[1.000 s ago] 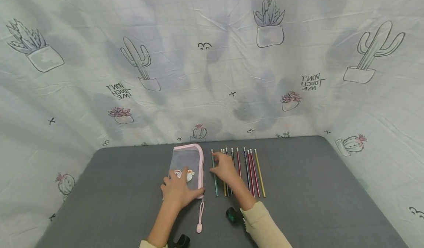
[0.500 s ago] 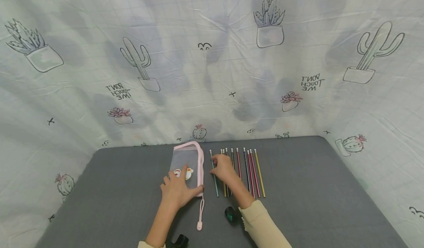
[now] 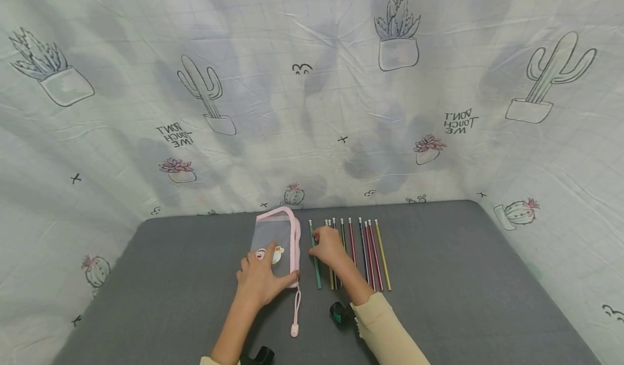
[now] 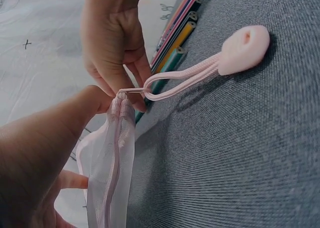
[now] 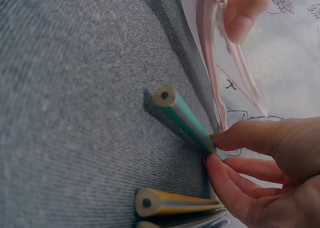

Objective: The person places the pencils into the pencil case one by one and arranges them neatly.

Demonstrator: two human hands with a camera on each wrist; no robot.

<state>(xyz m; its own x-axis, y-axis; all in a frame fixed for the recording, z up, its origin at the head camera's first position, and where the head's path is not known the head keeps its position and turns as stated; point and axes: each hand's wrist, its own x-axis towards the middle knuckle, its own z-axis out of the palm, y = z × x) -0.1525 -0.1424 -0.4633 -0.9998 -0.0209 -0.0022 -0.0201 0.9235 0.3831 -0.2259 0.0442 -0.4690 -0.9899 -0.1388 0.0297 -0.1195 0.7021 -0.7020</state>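
A see-through mesh pencil case [image 3: 273, 232] with a pink zipped edge lies left of the pencils. My left hand [image 3: 258, 281] spans its near part, fingers spread over it and thumb at the zip end. The left wrist view shows the zipped side standing up, with the thumb [image 4: 97, 99] at its top corner. My right hand [image 3: 331, 246] pinches a green pencil [image 5: 187, 118] between thumb and fingers. Its unsharpened end tilts up off the cloth in the right wrist view.
Several more pencils lie in a row to the right, among them a yellow pencil [image 3: 383, 256] at the end. A pink cord pull [image 3: 294, 327] hangs from the zip towards the front. Behind the grey tabletop [image 3: 463, 278] hangs a cactus-print cloth [image 3: 336, 99].
The case's zipped edge has risen a little, the left thumb moving slightly with it. The right hand has taken hold of the green pencil, which has shifted slightly.
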